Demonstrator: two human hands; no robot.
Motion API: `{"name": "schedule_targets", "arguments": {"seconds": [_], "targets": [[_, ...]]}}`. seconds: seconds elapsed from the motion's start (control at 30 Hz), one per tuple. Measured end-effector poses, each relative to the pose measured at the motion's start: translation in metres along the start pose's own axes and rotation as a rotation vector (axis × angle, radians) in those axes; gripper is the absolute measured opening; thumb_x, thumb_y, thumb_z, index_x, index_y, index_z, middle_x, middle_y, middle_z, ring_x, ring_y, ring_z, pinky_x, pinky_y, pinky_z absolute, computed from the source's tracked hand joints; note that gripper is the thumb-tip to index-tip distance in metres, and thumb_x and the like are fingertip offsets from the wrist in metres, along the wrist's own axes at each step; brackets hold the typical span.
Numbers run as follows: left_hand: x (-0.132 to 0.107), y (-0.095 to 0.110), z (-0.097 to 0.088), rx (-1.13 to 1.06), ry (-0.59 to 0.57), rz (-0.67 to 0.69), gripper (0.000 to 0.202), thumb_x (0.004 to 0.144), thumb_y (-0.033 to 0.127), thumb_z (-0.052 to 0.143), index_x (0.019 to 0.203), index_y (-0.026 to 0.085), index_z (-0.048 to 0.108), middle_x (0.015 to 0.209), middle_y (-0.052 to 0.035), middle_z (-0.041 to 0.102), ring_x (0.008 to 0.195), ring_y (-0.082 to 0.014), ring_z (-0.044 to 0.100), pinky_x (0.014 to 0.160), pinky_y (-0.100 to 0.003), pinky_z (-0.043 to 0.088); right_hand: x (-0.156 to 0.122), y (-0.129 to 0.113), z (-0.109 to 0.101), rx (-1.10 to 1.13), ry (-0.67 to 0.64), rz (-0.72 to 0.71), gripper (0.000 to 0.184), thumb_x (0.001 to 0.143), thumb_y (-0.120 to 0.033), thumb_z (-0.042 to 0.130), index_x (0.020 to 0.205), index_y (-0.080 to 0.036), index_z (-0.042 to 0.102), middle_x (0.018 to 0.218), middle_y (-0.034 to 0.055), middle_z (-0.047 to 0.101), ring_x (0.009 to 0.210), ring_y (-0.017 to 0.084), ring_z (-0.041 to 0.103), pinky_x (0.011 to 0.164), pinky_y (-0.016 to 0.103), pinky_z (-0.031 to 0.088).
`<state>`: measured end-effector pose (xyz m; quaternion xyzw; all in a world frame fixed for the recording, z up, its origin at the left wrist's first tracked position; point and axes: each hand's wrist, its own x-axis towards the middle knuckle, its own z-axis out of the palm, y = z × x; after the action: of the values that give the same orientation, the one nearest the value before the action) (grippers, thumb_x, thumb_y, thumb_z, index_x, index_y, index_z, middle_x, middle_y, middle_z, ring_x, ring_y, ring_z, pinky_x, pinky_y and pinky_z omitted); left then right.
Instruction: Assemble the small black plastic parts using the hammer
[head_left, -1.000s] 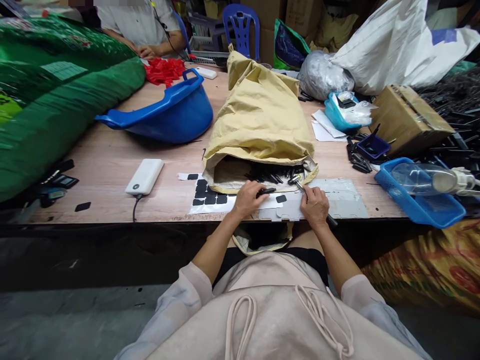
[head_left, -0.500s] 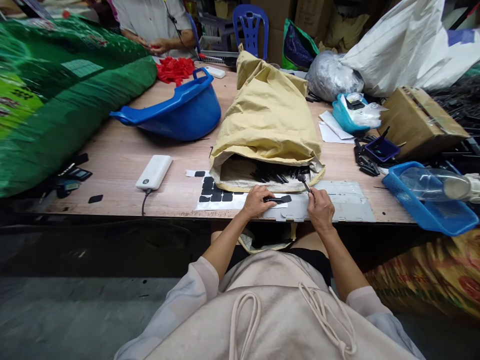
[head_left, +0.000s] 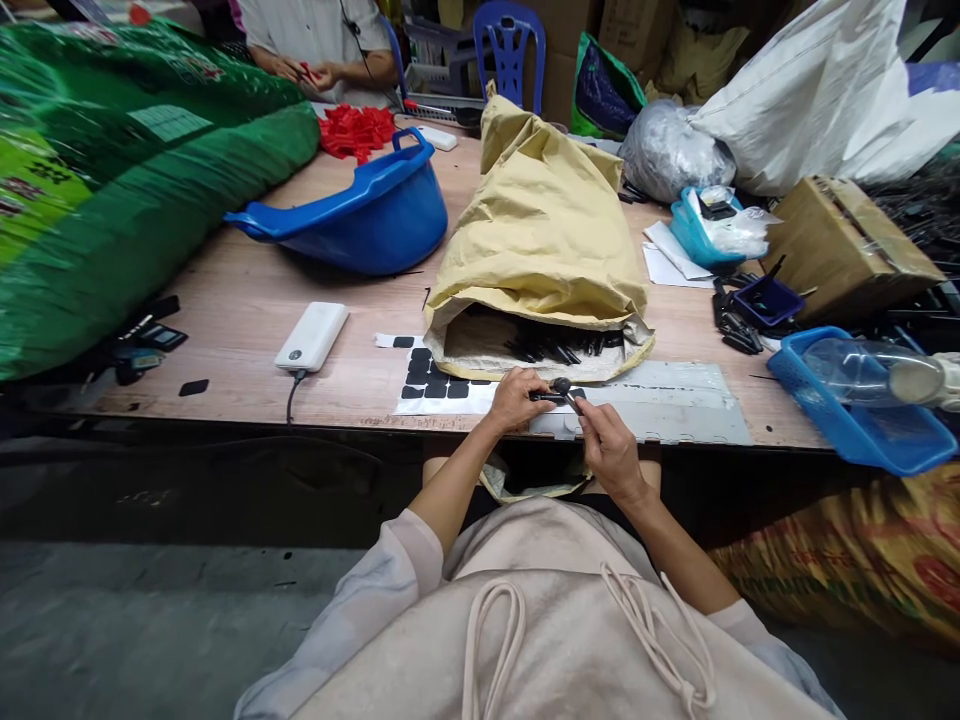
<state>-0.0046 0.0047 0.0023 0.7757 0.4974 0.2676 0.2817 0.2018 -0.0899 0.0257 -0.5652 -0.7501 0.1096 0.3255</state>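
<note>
My left hand [head_left: 516, 400] rests at the table's front edge, its fingers closed on a slim black piece [head_left: 543, 397]. My right hand [head_left: 613, 452] grips a small tool with a metallic shaft and a dark round head [head_left: 561, 385]. That head is over the black piece, close to my left fingertips; I cannot tell whether they touch. Left of my hands lies a white sheet with several rounded black patches [head_left: 427, 376]. Just beyond them a yellow woven sack [head_left: 547, 220] lies with its mouth toward me, showing black slender parts [head_left: 551, 347] inside.
A grey taped board [head_left: 682, 400] lies on the table at my right. Left stand a white power bank [head_left: 312, 337], a blue basin [head_left: 375, 225] and a big green bag [head_left: 172, 190]. A light-blue tray [head_left: 900, 445] juts past the right edge. A co-worker's hands [head_left: 311, 75] show across the table.
My right hand has moved left and toward me, bringing the tool's head from the sack's mouth to the black piece. My left hand stays nearly in place. The view has shifted slightly.
</note>
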Motion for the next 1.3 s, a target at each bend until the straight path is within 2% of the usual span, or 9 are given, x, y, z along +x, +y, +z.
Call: {"name": "schedule_targets", "arguments": {"seconds": [0.13,0.3,0.5,0.63,0.8,1.0,1.13,1.3], "targets": [[0.0,0.0,0.0,0.001,0.011,-0.003,0.013,0.078,0.03,0.087,0.089,0.027,0.082,0.09,-0.0027,0.07,0.098,-0.0245,0.059,0.093,-0.039,0.048,-0.001,0.001,0.002,-0.073,-0.065,0.009,0.039,0.109,-0.028,0.042,0.137,-0.026,0.068,0.1,0.006,0.069,0.088,0.017,0.069,0.081,0.027,0.056],[0.0,0.001,0.0,0.0,0.014,-0.013,0.015,0.077,0.028,0.088,0.092,0.027,0.083,0.089,-0.0028,0.07,0.098,-0.0251,0.06,0.094,-0.04,0.049,-0.002,0.003,-0.005,-0.074,0.034,0.008,0.04,0.109,-0.029,0.042,0.141,-0.025,0.066,0.103,0.0071,0.07,0.091,0.018,0.069,0.081,0.027,0.055],[-0.001,0.005,-0.002,-0.003,0.013,-0.028,0.014,0.077,0.025,0.087,0.09,0.024,0.083,0.091,-0.0037,0.072,0.099,-0.0254,0.06,0.093,-0.039,0.049,-0.011,0.008,-0.005,-0.073,0.03,0.055,0.038,0.109,-0.032,0.043,0.134,-0.025,0.07,0.097,0.0059,0.07,0.087,0.017,0.068,0.078,0.027,0.054],[-0.001,0.005,-0.003,-0.011,0.012,-0.026,0.014,0.077,0.025,0.087,0.089,0.024,0.083,0.09,-0.0032,0.071,0.1,-0.0256,0.06,0.094,-0.039,0.049,-0.004,0.015,-0.01,-0.045,0.105,0.055,0.037,0.108,-0.033,0.045,0.133,-0.025,0.071,0.1,0.006,0.07,0.09,0.018,0.067,0.079,0.028,0.052],[-0.002,0.001,-0.002,-0.013,0.003,-0.013,0.013,0.079,0.03,0.085,0.092,0.026,0.084,0.088,-0.0034,0.07,0.098,-0.0256,0.059,0.092,-0.039,0.048,0.022,0.039,-0.02,-0.259,0.189,0.119,0.033,0.105,-0.032,0.05,0.128,-0.025,0.073,0.1,0.0063,0.069,0.087,0.019,0.062,0.073,0.029,0.044],[-0.001,-0.003,0.001,-0.015,0.011,0.001,0.013,0.081,0.029,0.084,0.093,0.025,0.084,0.088,-0.0039,0.07,0.097,-0.0253,0.058,0.093,-0.039,0.047,0.037,0.072,-0.011,-0.503,0.145,0.167,0.03,0.099,-0.022,0.054,0.121,-0.023,0.076,0.092,0.008,0.064,0.087,0.022,0.05,0.074,0.033,0.035],[-0.003,-0.005,0.001,-0.031,0.007,0.017,0.012,0.083,0.032,0.083,0.094,0.026,0.083,0.089,-0.0039,0.07,0.097,-0.0252,0.058,0.092,-0.039,0.047,0.034,0.075,-0.002,-0.56,0.149,0.171,0.031,0.1,-0.025,0.054,0.124,-0.023,0.074,0.097,0.009,0.063,0.088,0.023,0.046,0.074,0.035,0.029],[-0.006,-0.007,0.0,-0.03,-0.004,0.038,0.013,0.088,0.035,0.079,0.094,0.025,0.082,0.091,-0.0045,0.071,0.098,-0.0254,0.057,0.093,-0.04,0.046,0.031,0.07,-0.001,-0.589,0.137,0.183,0.032,0.101,-0.025,0.052,0.126,-0.023,0.072,0.098,0.009,0.062,0.09,0.024,0.046,0.074,0.035,0.028]]}}
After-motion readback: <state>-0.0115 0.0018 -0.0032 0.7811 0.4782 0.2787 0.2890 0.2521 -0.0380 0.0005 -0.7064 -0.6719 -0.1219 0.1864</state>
